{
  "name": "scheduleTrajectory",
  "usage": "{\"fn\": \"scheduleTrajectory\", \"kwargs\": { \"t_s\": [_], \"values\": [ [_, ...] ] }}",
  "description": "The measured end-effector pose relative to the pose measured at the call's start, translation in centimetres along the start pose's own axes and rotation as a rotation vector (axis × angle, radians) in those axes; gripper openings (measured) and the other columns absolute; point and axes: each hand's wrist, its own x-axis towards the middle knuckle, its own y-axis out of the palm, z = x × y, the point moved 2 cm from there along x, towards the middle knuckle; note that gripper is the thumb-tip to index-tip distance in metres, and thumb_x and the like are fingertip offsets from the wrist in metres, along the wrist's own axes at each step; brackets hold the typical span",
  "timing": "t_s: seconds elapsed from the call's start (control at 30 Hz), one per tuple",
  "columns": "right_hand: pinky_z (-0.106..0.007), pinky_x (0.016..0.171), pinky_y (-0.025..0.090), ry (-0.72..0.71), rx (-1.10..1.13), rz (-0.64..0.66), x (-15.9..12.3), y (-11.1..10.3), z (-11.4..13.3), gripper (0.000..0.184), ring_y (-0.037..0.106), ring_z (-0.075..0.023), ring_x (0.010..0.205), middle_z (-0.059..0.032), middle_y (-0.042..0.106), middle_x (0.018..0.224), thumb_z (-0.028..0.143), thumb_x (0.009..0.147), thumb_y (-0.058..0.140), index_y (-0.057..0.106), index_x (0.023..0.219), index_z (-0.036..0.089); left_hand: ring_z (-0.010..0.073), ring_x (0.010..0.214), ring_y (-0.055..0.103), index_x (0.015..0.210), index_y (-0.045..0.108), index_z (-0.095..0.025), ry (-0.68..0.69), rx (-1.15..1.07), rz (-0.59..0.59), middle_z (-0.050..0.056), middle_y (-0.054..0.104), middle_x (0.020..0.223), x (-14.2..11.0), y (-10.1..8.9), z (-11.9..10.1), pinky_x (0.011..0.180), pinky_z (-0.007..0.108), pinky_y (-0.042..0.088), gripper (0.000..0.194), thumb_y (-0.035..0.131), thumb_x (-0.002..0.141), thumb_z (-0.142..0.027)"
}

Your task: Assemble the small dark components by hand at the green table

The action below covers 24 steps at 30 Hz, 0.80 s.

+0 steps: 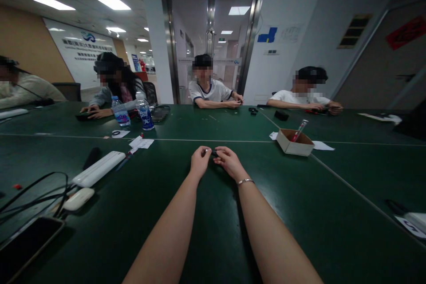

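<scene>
Dark piece (214,153) (small, slim) between fingertips (218,148)

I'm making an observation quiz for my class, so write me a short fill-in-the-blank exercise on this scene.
1. The left hand and right hand hold a small dark object over a table coloured ____.
2. Of these two hands, the one with a bracelet is the ____ one.
3. The plastic bottles on the table number ____.
4. They stand to the ____ of both hands.

Missing words: green; right; two; left.
</scene>
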Motion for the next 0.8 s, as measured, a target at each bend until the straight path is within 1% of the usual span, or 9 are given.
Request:
{"fn": "scheduleTrajectory", "kwargs": {
  "t_s": [0.1, 0.2, 0.27, 0.43, 0.53, 0.6, 0.7, 0.8],
  "values": [
    [-0.025, 0.06, 0.057, 0.021, 0.01, 0.004, 0.02, -0.01, -0.04, 0.03, 0.067, -0.0157, 0.064, -0.0035, 0.067, 0.079, 0.02, 0.07, 0.081, 0.067, 0.096, 0.017, 0.0143, 0.069, 0.06, 0.087, 0.064, -0.017, -0.036, 0.011, 0.002, 0.002, 0.064, 0.076, -0.02, 0.02, 0.19, 0.066, 0.025, 0.047, 0.018, 0.057, 0.085, -0.033],
    [-0.027, 0.064, 0.059, 0.037, 0.004, 0.005, 0.05, -0.04, -0.1, 0.026, 0.068, -0.0159, 0.066, -0.0048, 0.068, 0.082, 0.018, 0.073, 0.079, 0.067, 0.096, 0.016, 0.0139, 0.066, 0.059, 0.089, 0.063, -0.018, -0.048, 0.009, 0.018, 0.001, 0.062, 0.071, -0.01, 0.04, 0.34, 0.064, 0.024, 0.046, 0.019, 0.056, 0.086, -0.034],
    [-0.028, 0.068, 0.06, 0.036, -0.002, 0.014, 0.06, -0.07, -0.16, 0.025, 0.068, -0.0169, 0.068, -0.0047, 0.067, 0.081, 0.017, 0.073, 0.079, 0.067, 0.095, 0.016, 0.0136, 0.066, 0.06, 0.09, 0.063, -0.018, -0.047, -0.009, 0.027, 0.001, 0.062, 0.072, -0.02, 0.03, 0.41, 0.064, 0.024, 0.046, 0.019, 0.056, 0.086, -0.035],
    [-0.028, 0.071, 0.06, 0.012, -0.016, 0.03, 0.17, -0.24, -0.6, 0.03, 0.07, -0.0183, 0.074, -0.0025, 0.062, 0.085, 0.014, 0.067, 0.083, 0.066, 0.093, 0.016, 0.0133, 0.066, 0.059, 0.089, 0.062, -0.018, -0.046, -0.038, 0.02, 0.001, 0.063, 0.075, -0.02, -0.02, 0.48, 0.062, 0.023, 0.046, 0.02, 0.056, 0.085, -0.036],
    [-0.028, 0.073, 0.061, -0.02, -0.027, 0.025, 0.26, -0.37, -0.88, 0.032, 0.069, -0.0171, 0.075, -0.0014, 0.06, 0.091, 0.012, 0.064, 0.083, 0.066, 0.09, 0.016, 0.0135, 0.065, 0.058, 0.083, 0.061, -0.018, -0.083, -0.01, 0.002, 0.001, 0.062, 0.073, 0.01, -0.03, 0.46, 0.06, 0.023, 0.044, 0.021, 0.058, 0.083, -0.039],
    [-0.028, 0.074, 0.061, -0.03, -0.034, 0.021, 0.28, -0.39, -0.92, 0.033, 0.069, -0.0168, 0.076, -0.0016, 0.059, 0.094, 0.011, 0.063, 0.083, 0.066, 0.091, 0.017, 0.0136, 0.064, 0.057, 0.08, 0.06, -0.017, -0.101, 0.01, -0.007, 0.001, 0.062, 0.071, 0.02, -0.04, 0.42, 0.06, 0.023, 0.043, 0.023, 0.059, 0.083, -0.04],
    [-0.029, 0.074, 0.061, -0.024, -0.023, 0.014, 0.24, -0.32, -0.79, 0.035, 0.069, -0.0177, 0.077, -0.0031, 0.061, 0.099, 0.01, 0.064, 0.082, 0.065, 0.093, 0.017, 0.0141, 0.066, 0.058, 0.081, 0.061, -0.017, -0.092, 0.016, -0.005, 0.001, 0.062, 0.071, 0.02, -0.04, 0.41, 0.061, 0.023, 0.044, 0.025, 0.058, 0.083, -0.043],
    [-0.03, 0.072, 0.061, 0.006, -0.014, 0.0, 0.2, -0.23, -0.62, 0.032, 0.07, -0.0192, 0.077, -0.0051, 0.065, 0.094, 0.012, 0.068, 0.081, 0.065, 0.096, 0.017, 0.0142, 0.065, 0.058, 0.081, 0.061, -0.018, -0.072, 0.016, -0.005, 0.0, 0.061, 0.07, -0.02, -0.03, 0.46, 0.06, 0.024, 0.044, 0.027, 0.058, 0.083, -0.044]
  ]
}}
